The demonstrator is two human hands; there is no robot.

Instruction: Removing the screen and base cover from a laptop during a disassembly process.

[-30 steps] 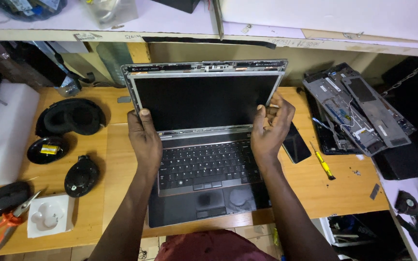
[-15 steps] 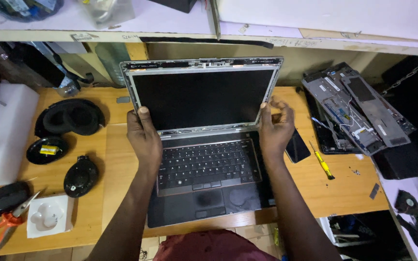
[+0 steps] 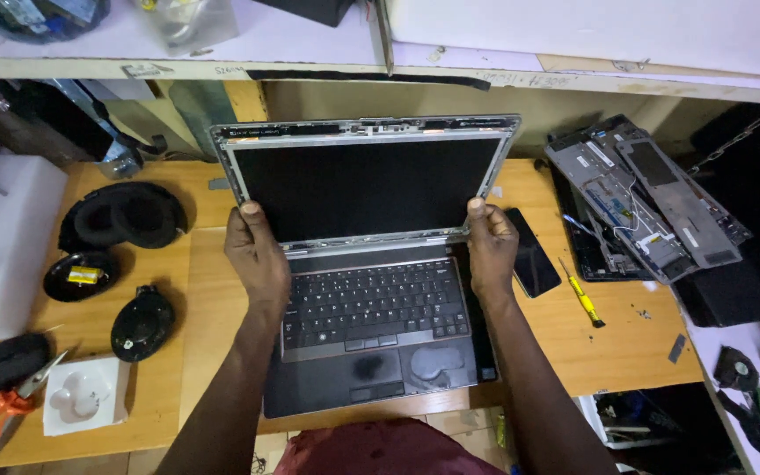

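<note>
An open grey laptop (image 3: 371,339) sits on the wooden desk (image 3: 565,352) in front of me, its dark screen (image 3: 364,186) upright with the bezel off and the metal frame bare. My left hand (image 3: 255,251) grips the screen's lower left corner, thumb on the panel. My right hand (image 3: 488,244) holds the lower right corner the same way. The keyboard and touchpad lie below both hands.
A black phone (image 3: 531,252) and a yellow screwdriver (image 3: 582,297) lie right of the laptop, with stripped laptop parts (image 3: 644,200) behind them. Left are black headphone pieces (image 3: 123,215), orange-handled pliers (image 3: 6,409), a white box (image 3: 83,394). A shelf (image 3: 380,66) runs overhead.
My right hand dropped from the screen's right edge to its lower right corner. The screen has tilted slightly further upright. My left hand stays at the lower left corner.
</note>
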